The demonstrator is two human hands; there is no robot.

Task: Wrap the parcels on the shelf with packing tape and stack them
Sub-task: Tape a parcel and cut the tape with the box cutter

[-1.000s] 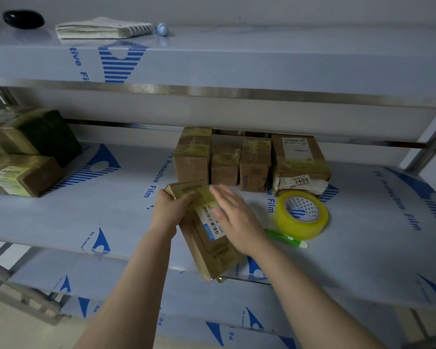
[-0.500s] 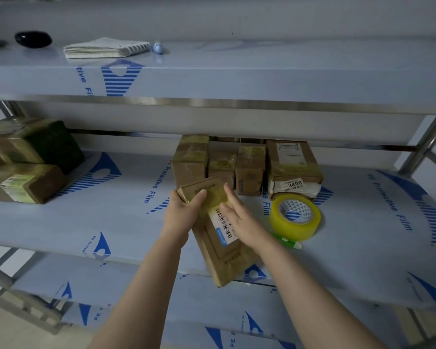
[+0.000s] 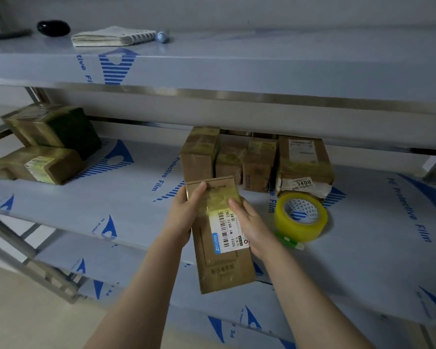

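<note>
A long flat cardboard parcel (image 3: 220, 260) with a white barcode label and yellowish tape across its far end lies on the middle shelf (image 3: 116, 207), its near end overhanging the front edge. My left hand (image 3: 184, 212) grips its far left corner, thumb on top. My right hand (image 3: 249, 222) holds its right side, fingers over the taped part. A roll of yellow packing tape (image 3: 300, 216) lies flat just to the right. Several taped parcels (image 3: 252, 159) stand in a row behind. Two stacked parcels (image 3: 43, 144) sit at the far left.
A green and white cutter or pen (image 3: 290, 241) lies partly under the tape roll. On the top shelf (image 3: 262, 61) are a notebook (image 3: 111, 36), a black oval object (image 3: 53, 27) and a small blue item (image 3: 163, 36). A lower shelf (image 3: 237, 323) shows below.
The parcel has turned from a slanted lie to nearly lengthwise toward me. My right hand slid from the label to the parcel's right side. The view has shifted slightly.
</note>
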